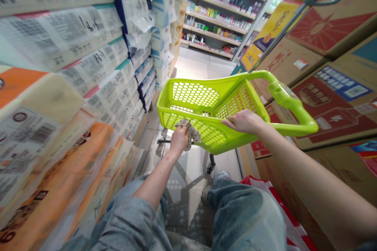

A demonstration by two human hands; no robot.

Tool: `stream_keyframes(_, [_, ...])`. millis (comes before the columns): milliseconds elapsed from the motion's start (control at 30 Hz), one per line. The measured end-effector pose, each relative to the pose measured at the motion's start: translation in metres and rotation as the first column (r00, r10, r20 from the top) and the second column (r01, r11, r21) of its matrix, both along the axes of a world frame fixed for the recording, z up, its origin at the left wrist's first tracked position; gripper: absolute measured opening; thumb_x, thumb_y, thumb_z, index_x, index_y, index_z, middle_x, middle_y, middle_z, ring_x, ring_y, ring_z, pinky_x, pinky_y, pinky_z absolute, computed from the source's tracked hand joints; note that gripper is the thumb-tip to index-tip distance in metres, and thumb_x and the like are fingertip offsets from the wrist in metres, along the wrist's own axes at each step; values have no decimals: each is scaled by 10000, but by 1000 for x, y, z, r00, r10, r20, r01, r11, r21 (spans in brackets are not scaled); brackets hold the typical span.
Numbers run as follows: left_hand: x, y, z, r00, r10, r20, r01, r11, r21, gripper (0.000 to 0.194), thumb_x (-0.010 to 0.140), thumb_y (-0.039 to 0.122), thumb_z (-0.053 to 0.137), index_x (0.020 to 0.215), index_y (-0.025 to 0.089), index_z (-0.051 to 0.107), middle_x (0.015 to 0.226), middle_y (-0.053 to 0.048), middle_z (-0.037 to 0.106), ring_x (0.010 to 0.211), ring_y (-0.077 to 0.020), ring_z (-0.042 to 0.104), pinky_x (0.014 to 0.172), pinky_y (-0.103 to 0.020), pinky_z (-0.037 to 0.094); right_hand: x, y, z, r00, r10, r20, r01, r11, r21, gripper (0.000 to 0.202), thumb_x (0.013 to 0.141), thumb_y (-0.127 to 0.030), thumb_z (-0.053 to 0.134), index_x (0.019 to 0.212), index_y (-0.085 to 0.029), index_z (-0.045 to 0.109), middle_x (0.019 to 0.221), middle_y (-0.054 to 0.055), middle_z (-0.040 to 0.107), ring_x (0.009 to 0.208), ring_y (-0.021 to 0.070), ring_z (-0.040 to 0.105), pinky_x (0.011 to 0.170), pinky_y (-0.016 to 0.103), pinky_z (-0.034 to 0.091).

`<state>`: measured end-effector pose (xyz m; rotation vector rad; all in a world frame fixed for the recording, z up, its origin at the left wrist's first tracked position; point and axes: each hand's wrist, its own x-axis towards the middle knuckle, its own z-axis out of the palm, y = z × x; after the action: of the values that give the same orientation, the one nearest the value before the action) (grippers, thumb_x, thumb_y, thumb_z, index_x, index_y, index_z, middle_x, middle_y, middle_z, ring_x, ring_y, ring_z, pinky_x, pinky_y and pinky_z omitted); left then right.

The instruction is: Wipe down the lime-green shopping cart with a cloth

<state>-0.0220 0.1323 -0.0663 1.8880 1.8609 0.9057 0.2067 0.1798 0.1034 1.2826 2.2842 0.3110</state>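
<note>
In front of me stands a lime-green plastic shopping cart (pixel 191 114) with perforated walls, turned sideways so that its looped handle (pixel 294 104) points right. The part of its basket that shows holds nothing I can see. My left hand (pixel 179 137) is closed around a crumpled patterned cloth (pixel 193 133), which lies against the near outer wall of the basket. My right hand (pixel 243 120) grips the near rim of the cart, close to its handle end; its fingertips are partly hidden.
Stacked packs of tissue paper (pixel 108 70) line the left side. Cardboard cartons (pixel 330 106) rise on the right, with a red-and-white bag (pixel 277 200) below. Shelves of small goods (pixel 218 15) stand at the aisle's far end. The cart's wheels (pixel 210 168) rest on the tiled floor (pixel 188 188).
</note>
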Motion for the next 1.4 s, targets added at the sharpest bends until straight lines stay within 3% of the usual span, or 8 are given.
stream_keyframes(167, [-1,1,-7,1000,-24,12,23,999,28,287,856,152,440,1053,184,646,945,-100,639,852,-199,611,782,-277,469,-20,0,-7,994,-101,-39,99,994,-49,784,902,-636,94,895,-157,715,917,159,711,897,260,667,746,313,456])
stream_keyframes(300, [1,-1,-8,999,-46,24,46,999,25,306,857,157,440,1084,189,642,979,-101,641,869,-206,615,790,-293,477,-55,4,-24,966,-155,-206,133,984,-117,827,884,-651,15,1030,-187,683,1043,136,694,997,245,641,785,294,458])
stream_keyframes(433, [2,-10,-7,995,-92,41,89,994,57,350,863,167,437,1164,185,614,1053,-109,633,948,-217,607,835,-308,480,-75,11,-36,941,-210,-266,164,969,-183,894,859,-672,-34,970,-171,698,1063,141,686,1033,237,626,817,281,453])
stream_keyframes(600, [2,-24,-13,983,-156,94,151,987,55,400,849,129,449,1217,195,590,1134,-89,620,1027,-202,590,895,-316,474,-71,17,-37,936,-225,-271,176,965,-193,917,845,-690,-35,911,-153,706,1026,161,690,1024,251,627,814,290,458])
stream_keyframes(700, [0,-26,-17,988,-66,139,63,998,27,372,842,115,456,1166,185,626,1130,-84,631,1037,-194,591,920,-320,471,-66,18,-36,936,-228,-268,182,965,-187,921,831,-707,-37,905,-167,705,1016,156,693,1004,274,633,799,320,468])
stream_keyframes(833, [-5,-22,-14,976,13,216,-37,993,110,375,862,122,446,1190,199,612,1200,-70,611,1118,-179,560,978,-301,445,-63,20,-35,936,-255,-244,210,958,-198,910,825,-720,-23,928,-178,701,1047,148,687,1013,285,628,808,346,471])
stream_keyframes(1200, [19,3,-20,997,-38,66,28,988,155,335,834,102,456,1133,152,599,1132,-123,646,1077,-233,594,966,-389,456,-60,19,-36,922,-284,-263,242,954,-179,930,813,-740,-3,997,-170,707,1081,156,676,1031,284,621,840,334,460])
stream_keyframes(1400, [20,-6,-14,958,11,287,-79,970,229,250,851,117,444,1053,158,586,1066,-107,650,1025,-213,595,920,-372,471,-61,18,-36,926,-274,-260,237,957,-166,950,807,-737,-34,1018,-181,707,1079,153,678,1016,281,627,843,342,454])
